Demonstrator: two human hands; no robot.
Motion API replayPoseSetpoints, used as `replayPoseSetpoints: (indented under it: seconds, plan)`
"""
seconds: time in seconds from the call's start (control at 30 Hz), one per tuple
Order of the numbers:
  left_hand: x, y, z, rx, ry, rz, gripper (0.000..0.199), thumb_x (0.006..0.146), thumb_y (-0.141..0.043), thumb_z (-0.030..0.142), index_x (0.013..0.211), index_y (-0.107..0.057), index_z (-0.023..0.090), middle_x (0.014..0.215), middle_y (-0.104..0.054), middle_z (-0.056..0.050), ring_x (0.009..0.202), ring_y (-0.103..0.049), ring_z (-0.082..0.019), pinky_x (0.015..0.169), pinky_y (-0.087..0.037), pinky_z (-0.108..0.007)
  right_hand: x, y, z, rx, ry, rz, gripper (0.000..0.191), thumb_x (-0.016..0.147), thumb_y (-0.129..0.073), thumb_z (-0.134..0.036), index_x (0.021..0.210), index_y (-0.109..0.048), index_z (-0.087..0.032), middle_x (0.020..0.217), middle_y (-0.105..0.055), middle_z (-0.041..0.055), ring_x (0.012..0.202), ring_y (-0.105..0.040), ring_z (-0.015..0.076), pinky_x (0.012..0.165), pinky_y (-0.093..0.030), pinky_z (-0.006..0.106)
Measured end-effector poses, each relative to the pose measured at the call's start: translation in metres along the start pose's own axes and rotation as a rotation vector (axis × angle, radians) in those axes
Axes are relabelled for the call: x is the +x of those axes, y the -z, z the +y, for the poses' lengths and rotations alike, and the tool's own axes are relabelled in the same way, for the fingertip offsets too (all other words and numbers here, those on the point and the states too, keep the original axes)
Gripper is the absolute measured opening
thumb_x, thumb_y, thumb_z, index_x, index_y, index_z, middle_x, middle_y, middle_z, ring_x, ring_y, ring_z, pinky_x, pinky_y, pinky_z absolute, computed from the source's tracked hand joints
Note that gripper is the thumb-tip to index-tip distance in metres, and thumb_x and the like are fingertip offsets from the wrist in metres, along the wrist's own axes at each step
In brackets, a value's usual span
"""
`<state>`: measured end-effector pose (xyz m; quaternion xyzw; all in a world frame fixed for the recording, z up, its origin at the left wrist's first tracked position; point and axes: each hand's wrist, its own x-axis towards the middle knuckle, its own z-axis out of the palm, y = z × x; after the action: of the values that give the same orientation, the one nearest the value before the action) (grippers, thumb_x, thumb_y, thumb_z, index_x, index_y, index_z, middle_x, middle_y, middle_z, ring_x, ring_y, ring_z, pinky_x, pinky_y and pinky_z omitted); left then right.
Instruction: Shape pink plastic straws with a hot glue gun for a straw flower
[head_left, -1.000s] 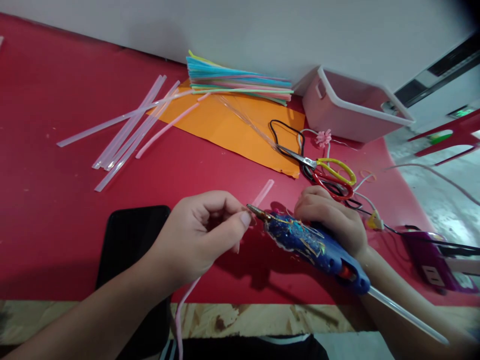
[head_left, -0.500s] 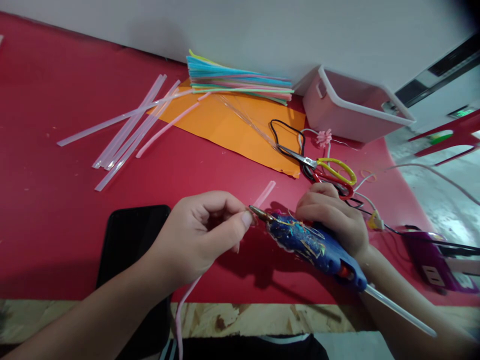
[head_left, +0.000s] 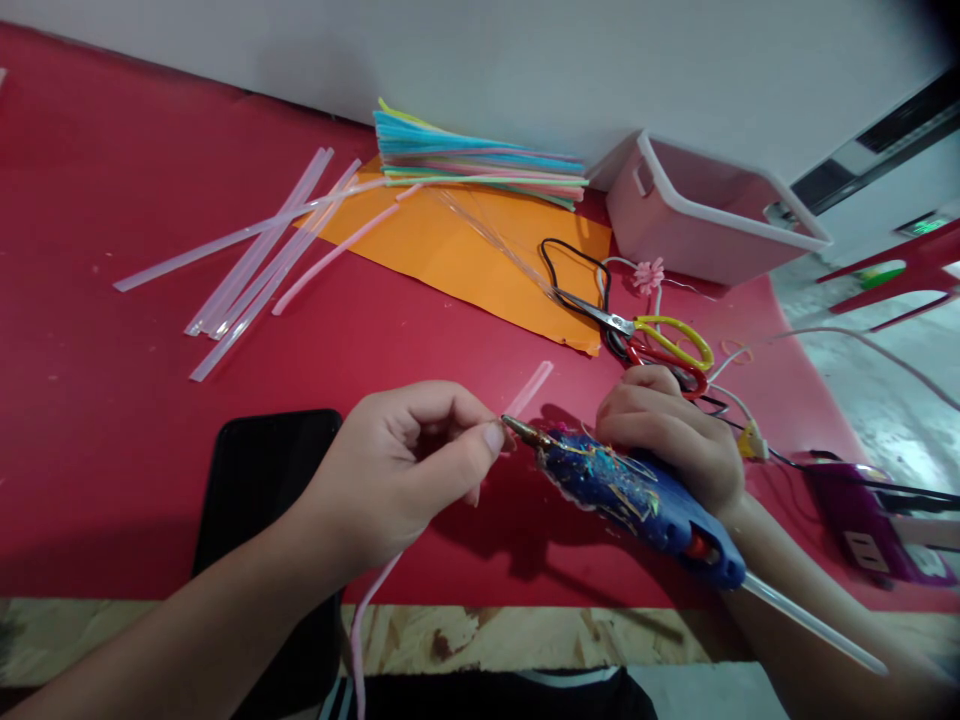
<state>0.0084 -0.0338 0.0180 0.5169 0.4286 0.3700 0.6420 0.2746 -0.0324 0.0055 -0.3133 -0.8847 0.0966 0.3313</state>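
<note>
My left hand (head_left: pixel 405 470) pinches a thin pink straw (head_left: pixel 529 385) between thumb and fingers; its long tail hangs down past the table edge. My right hand (head_left: pixel 675 430) grips a blue hot glue gun (head_left: pixel 637 490) smeared with dried glue, a clear glue stick jutting from its back. The gun's metal nozzle (head_left: pixel 517 428) touches the straw right at my left thumb tip.
A black phone (head_left: pixel 262 480) lies under my left forearm. Clear glue sticks (head_left: pixel 255 260), an orange paper sheet (head_left: pixel 465 250), a bundle of coloured straws (head_left: pixel 480 160), scissors (head_left: pixel 652 340), a small pink flower (head_left: pixel 647 275), a white basket (head_left: pixel 705 210) and a purple power strip (head_left: pixel 870 520) lie on the red table.
The glue gun has tilted slightly, its rear end dropping and shifting right. My left hand and the straw have stayed in place.
</note>
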Motion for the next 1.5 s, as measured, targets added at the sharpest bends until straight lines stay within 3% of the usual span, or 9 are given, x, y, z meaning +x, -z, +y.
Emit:
replayPoseSetpoints:
  seconds: [0.57,1.5]
  plan:
    - [0.0018,-0.0003,0.0001,0.032,-0.018,0.010,0.019,0.084,-0.068,0.019,0.065,-0.064,0.021,0.050,-0.059,0.007,0.047,-0.054,-0.008,0.051,-0.047,-0.018,-0.0005,-0.0007,0.0000,-0.029,-0.015,-0.002,0.020,0.105,-0.050,-0.033,0.096,-0.065,-0.023,0.072,-0.066,0.0005,0.062,-0.060,0.0164,0.077,-0.045,0.041]
    - [0.0016,-0.0016,0.0000,-0.032,-0.057,-0.009,0.015,0.081,-0.069,0.014,0.067,-0.066,0.018,0.052,-0.058,0.009,0.048,-0.051,-0.003,0.050,-0.045,-0.009,-0.0027,0.0020,0.0040,-0.031,0.025,-0.031,0.016,0.106,-0.049,-0.030,0.100,-0.061,-0.020,0.074,-0.064,0.0015,0.063,-0.060,0.0162,0.079,-0.044,0.040]
